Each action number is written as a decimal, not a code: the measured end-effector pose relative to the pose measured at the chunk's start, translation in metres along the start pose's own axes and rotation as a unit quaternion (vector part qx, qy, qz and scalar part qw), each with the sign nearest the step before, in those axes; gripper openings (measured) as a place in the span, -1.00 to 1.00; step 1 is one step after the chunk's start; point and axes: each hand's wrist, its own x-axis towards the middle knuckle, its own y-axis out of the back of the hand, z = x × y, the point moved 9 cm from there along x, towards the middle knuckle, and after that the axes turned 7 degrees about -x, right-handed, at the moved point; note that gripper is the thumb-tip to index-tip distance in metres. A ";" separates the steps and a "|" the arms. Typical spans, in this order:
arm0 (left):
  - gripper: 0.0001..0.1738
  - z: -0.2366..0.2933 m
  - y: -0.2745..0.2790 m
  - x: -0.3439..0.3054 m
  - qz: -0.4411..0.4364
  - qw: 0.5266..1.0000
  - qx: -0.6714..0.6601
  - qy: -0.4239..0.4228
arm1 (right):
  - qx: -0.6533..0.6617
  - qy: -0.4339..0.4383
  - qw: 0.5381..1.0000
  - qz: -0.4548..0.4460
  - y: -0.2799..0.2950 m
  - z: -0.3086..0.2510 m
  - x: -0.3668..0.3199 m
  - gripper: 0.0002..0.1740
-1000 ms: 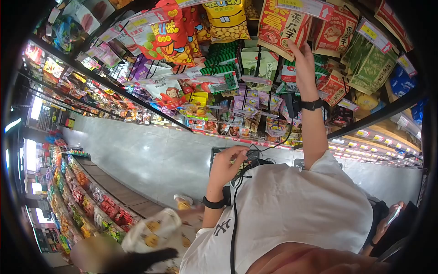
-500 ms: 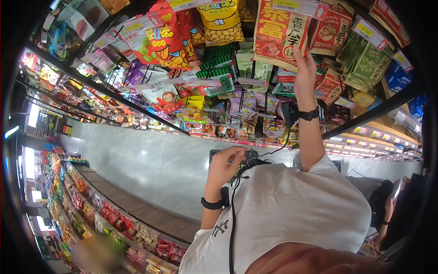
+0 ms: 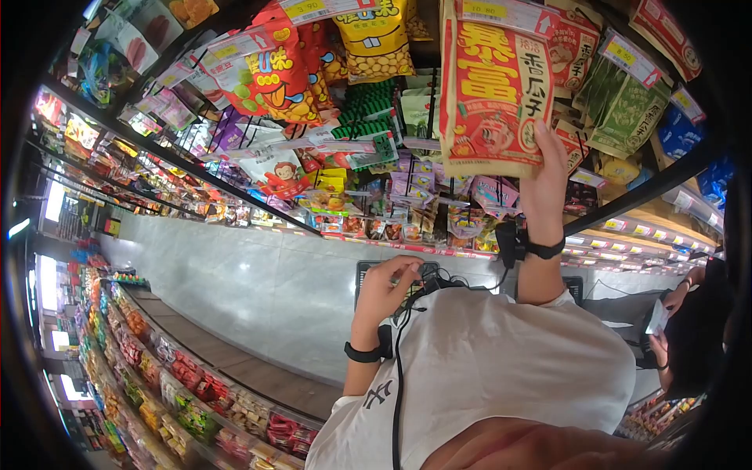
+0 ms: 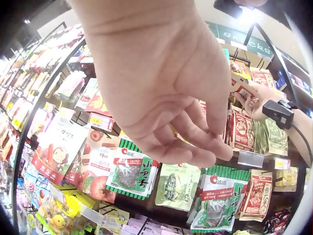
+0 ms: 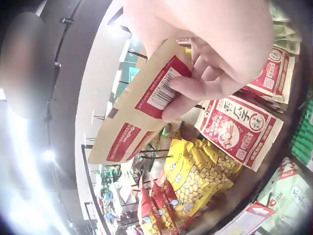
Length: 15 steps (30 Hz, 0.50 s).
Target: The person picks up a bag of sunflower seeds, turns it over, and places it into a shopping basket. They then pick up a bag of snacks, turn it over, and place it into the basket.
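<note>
In the head view my right hand point(image 3: 546, 176) pinches the lower right corner of a large red and tan bag of sunflower seeds point(image 3: 493, 102), thumb on its printed front. The bag's top sits behind a price tag at the shelf front. From the right wrist, the fingers lie against the bag's barcode side point(image 5: 142, 103). My left hand point(image 3: 385, 288) is held in front of the body, its fingers loosely curled around nothing. In the left wrist view that hand point(image 4: 166, 93) overlaps the hanging snack packs.
Yellow peanut bags point(image 3: 374, 43) and red snack bags point(image 3: 286, 70) hang to the left, green packs point(image 3: 630, 117) to the right. A dark basket point(image 3: 362, 274) stands on the floor. Another person point(image 3: 697, 329) with a phone is at the right. Candy bins point(image 3: 188, 368) line the lower left.
My right hand has gone from reaching up at the sunflower seed bag to gripping its corner, drawing it forward and down. My left hand stays put. A passer-by at the lower left has left view.
</note>
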 end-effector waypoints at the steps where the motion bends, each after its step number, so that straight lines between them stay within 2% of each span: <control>1: -0.79 0.000 0.000 0.000 0.001 1.000 -0.002 0.000 | 0.021 -0.012 1.000 -0.002 0.003 0.001 -0.003 -0.63; 5: -0.78 -0.007 -0.002 0.000 -0.004 1.000 -0.004 0.004 | 0.013 -0.027 0.999 -0.017 0.006 -0.009 -0.026 -0.65; 9: -0.71 -0.015 -0.002 -0.001 -0.012 0.999 -0.024 0.028 | -0.076 -0.061 0.987 -0.129 0.002 0.005 -0.045 -0.67; 10: -0.66 -0.017 -0.002 -0.002 -0.017 0.998 -0.033 0.042 | -0.058 -0.059 0.983 -0.166 -0.007 0.010 -0.051 -0.62; 13: -0.49 -0.006 0.006 -0.008 0.013 0.975 -0.220 -0.040 | -0.139 -0.064 0.945 -0.289 -0.033 0.025 -0.073 -0.60; 15: -0.46 0.006 0.012 -0.014 0.066 0.944 -0.303 -0.111 | -0.196 -0.108 0.900 -0.375 -0.040 0.047 -0.088 -0.59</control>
